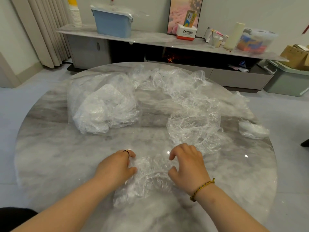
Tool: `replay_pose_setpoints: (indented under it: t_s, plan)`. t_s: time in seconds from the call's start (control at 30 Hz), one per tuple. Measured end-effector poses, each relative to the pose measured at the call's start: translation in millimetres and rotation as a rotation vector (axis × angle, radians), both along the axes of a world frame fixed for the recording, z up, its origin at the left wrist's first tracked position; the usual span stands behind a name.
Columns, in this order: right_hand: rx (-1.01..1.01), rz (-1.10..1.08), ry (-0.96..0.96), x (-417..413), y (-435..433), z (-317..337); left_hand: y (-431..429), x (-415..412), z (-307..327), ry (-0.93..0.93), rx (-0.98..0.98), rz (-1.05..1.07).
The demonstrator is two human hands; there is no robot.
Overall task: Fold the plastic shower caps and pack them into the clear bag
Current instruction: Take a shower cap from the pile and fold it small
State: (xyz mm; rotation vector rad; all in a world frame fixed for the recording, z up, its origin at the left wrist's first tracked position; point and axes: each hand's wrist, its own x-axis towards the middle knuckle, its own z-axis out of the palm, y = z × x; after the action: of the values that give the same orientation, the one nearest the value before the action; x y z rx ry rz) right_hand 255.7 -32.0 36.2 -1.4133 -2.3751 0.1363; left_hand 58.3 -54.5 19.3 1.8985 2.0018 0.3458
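Because the thin, crinkly clear plastic shower cap [148, 176] looks light and slippery, my left hand [117, 166] and right hand [185, 163], fingers loosely curled and gripping nothing, press its edges to the round marble desk [50, 156].

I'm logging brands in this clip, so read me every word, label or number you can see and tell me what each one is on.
"Panasonic": on the white and red box on the shelf.
Smaller print under that word: too small to read.
Print on the tall carton standing in that box: blurred, unreadable.
Small label on the clear bag at the table's far left: too small to read.
Nothing else legible.
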Motion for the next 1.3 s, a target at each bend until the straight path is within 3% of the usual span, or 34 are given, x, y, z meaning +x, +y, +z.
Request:
replay_pose_setpoints:
  t_s: [0.07, 0.13, 0.27, 0.37, 0.5, 0.57, 0.67, 0.77, 0.87, 0.97, 1.1, 1.3]
  plan:
    - [0.127, -0.025, 0.074, -1, -2, 2, 0, 1, 0, 0.068, -0.094, -0.009]
    - [0.210, 0.099, 0.137, -14, -10, -11, 1, 1, 5, 0.089, -0.120, -0.001]
    - [0.124, 0.506, 0.151, -47, -43, -29, 6, -4, 14, 0.075, -0.206, 0.055]
    - [0.025, 0.571, 0.063, -47, -51, -40, 5, -13, 23, 0.035, -0.320, 0.048]
    - [0.064, 0.514, -0.002, -45, -45, -43, 4, -19, 30, 0.180, -0.226, 0.016]
    - [0.105, 0.482, -0.023, -44, -43, -42, 2, -19, 30, 0.054, -0.072, -0.036]
    - [0.110, 0.442, 0.004, -42, -38, -39, -1, -15, 30, -0.283, 0.088, -0.222]
    - [-0.067, 0.447, 0.184, -36, -33, -32, -6, -11, 29, -0.548, 0.004, -0.229]
    - [-0.442, 0.305, 0.474, -32, -36, -18, -9, -10, 30, -0.596, -0.197, -0.251]
    - [-0.525, 0.179, 0.675, -29, -31, -6, -9, -13, 30, -0.690, -0.294, -0.282]
    - [-0.508, -0.012, 0.783, -21, -18, -2, -9, -12, 30, -0.626, -0.405, -0.355]
    - [-0.501, -0.167, 0.642, -15, -6, -11, -6, -1, 11, -0.449, -0.309, -0.110]
